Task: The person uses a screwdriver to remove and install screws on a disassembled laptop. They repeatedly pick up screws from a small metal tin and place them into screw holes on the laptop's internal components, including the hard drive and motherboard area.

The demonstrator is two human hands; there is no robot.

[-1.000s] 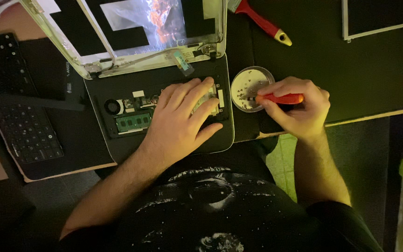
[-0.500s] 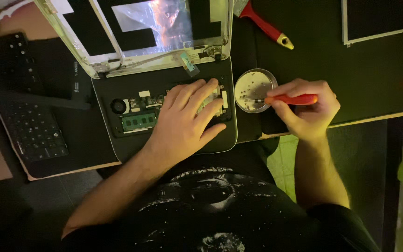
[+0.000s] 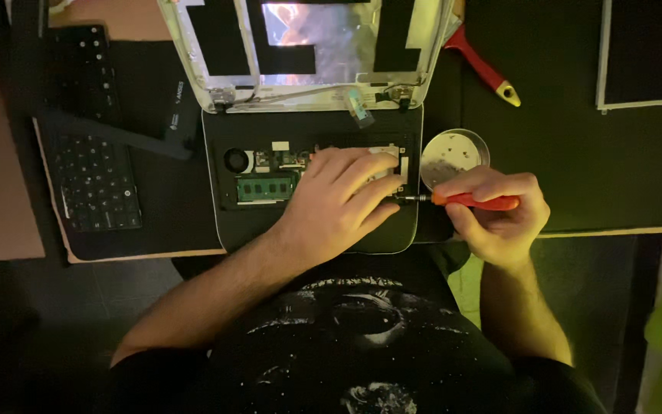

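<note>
Your left hand [image 3: 339, 201] lay open on the fragile opened laptop [image 3: 312, 184]; your right hand [image 3: 499, 211] gripped the light, stiff screwdriver [image 3: 469, 201] by its handle.

one head view — straight down, close above the desk [image 3: 576, 153].

The left hand [image 3: 339, 201] lies flat, fingers spread toward two o'clock, while the right hand [image 3: 499, 215] is curled closed, knuckles at twelve o'clock.
</note>
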